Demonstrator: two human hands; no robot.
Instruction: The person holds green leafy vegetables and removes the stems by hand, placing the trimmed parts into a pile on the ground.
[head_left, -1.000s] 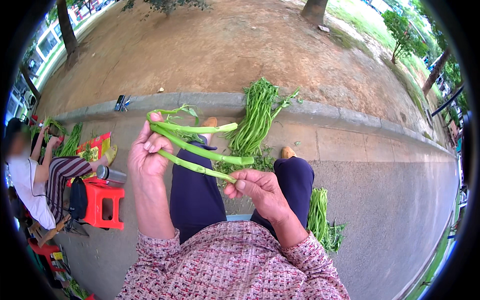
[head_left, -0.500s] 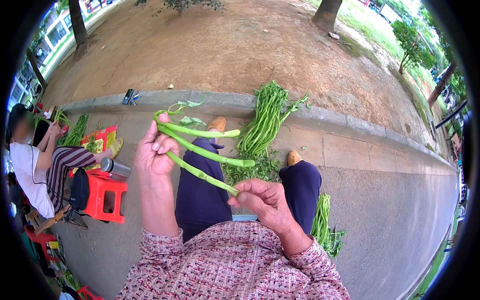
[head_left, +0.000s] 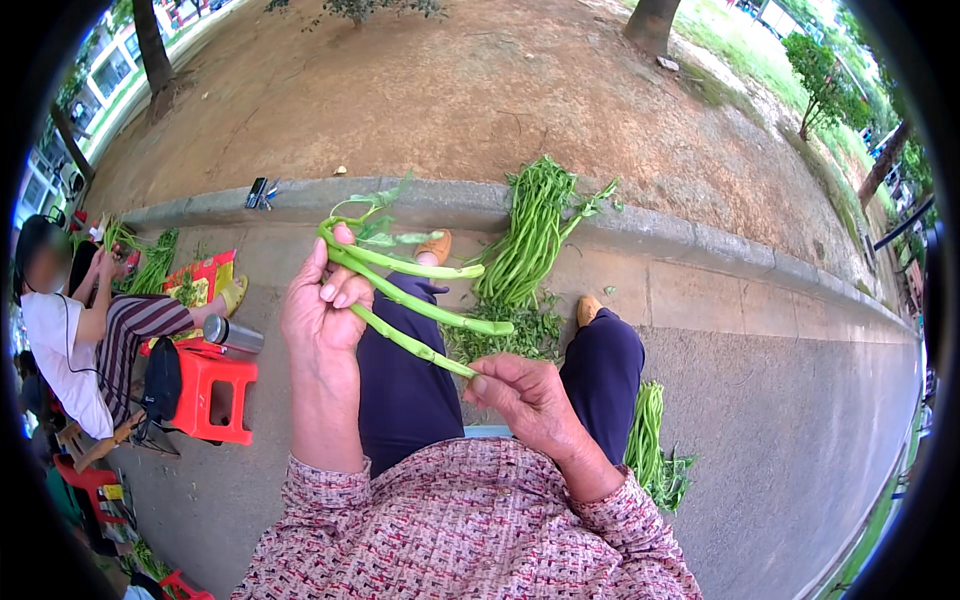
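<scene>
Bent green leafy stalks (head_left: 430,309) fan out from my left hand (head_left: 320,315), which is closed around their joined upper end above my left knee. Small leaves (head_left: 378,233) hang off that end. My right hand (head_left: 530,403) pinches the free tip of the lowest stalk between thumb and fingers; the two upper stalks point right, their cut ends loose. Beyond my hands, a heap of long green stalks (head_left: 525,245) lies between my feet against the kerb. Plucked leaves (head_left: 520,335) are scattered at its near side, partly hidden by my knees.
Another stalk bundle (head_left: 646,435) lies on the pavement to the right of my leg. At left, a red stool (head_left: 215,398) bears a steel flask (head_left: 232,334); a seated person (head_left: 65,340) handles greens there. A stone kerb (head_left: 430,197) runs across ahead, with small dark items (head_left: 258,193) on it.
My left hand has shifted slightly right with the stalks, and the leaves at their upper end stand higher. My right hand keeps its pinch on the lowest stalk's tip.
</scene>
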